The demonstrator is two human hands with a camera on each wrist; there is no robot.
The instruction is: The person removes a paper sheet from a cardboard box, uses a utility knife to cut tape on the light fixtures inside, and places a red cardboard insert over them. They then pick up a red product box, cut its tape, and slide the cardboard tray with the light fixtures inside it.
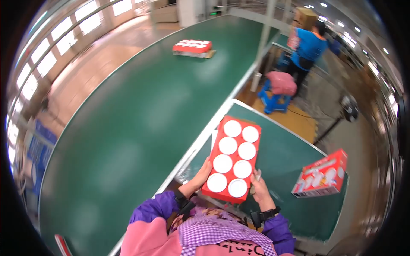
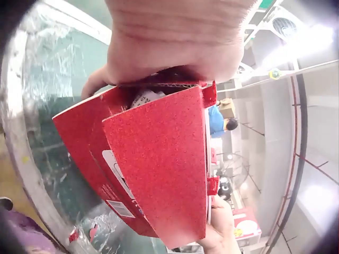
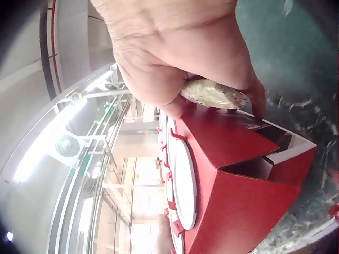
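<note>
A red cardboard box (image 1: 232,164) with several round white lids showing through its top is held between both hands, close over the green side table. My left hand (image 1: 201,175) grips its left side; in the left wrist view the fingers go over the edge by a partly raised flap (image 2: 164,159). From the right, my right hand (image 1: 260,190) holds the other side. A pale packet in clear plastic (image 3: 214,95) sits between the right palm and the box, where an end flap stands partly open. Part of the left fingers is hidden behind the box.
Another red box (image 1: 322,175) stands on the green side table (image 1: 277,170) at right. A wide green conveyor belt (image 1: 128,141) runs along the left, carrying a red box with white lids (image 1: 192,48) far off. A person in blue (image 1: 309,47) stands beyond a blue stool (image 1: 273,102).
</note>
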